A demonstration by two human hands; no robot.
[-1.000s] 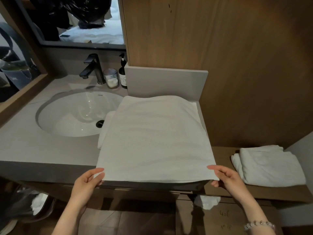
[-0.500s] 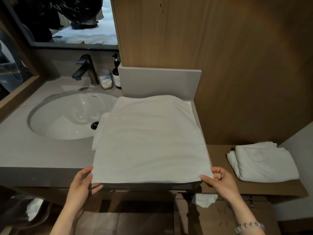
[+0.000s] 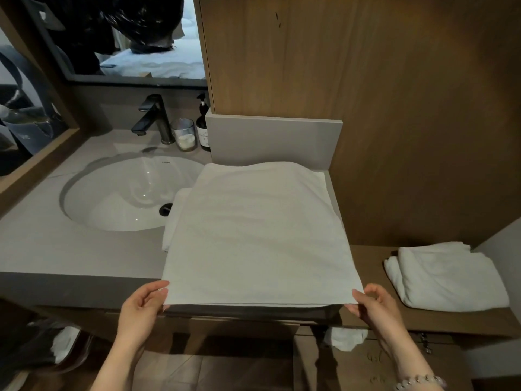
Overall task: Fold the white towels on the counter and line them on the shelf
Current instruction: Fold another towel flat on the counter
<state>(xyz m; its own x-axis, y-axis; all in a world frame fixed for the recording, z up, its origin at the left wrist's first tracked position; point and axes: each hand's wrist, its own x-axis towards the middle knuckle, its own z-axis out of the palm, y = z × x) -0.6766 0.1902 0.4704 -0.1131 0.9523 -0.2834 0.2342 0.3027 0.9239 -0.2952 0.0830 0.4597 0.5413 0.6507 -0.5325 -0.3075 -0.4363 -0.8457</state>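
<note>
A white towel (image 3: 259, 235) lies spread flat on the grey counter (image 3: 70, 249), right of the sink. My left hand (image 3: 141, 309) pinches its near left corner at the counter's front edge. My right hand (image 3: 375, 306) pinches the near right corner. A second white towel (image 3: 173, 218) peeks out from under its left side. One folded white towel (image 3: 448, 275) sits on the low wooden shelf (image 3: 369, 277) to the right.
A white sink (image 3: 127, 193) with a black faucet (image 3: 152, 117), a glass jar (image 3: 184, 135) and a dark pump bottle (image 3: 203, 128) stand at the back left. A grey backsplash panel (image 3: 273, 142) and wood wall rise behind the towel. White cloth (image 3: 345, 337) hangs below the counter.
Both hands have shifted their hold on the near corners, from thumbs on top to pinching at the counter's front edge. The towel has stayed flat in place.
</note>
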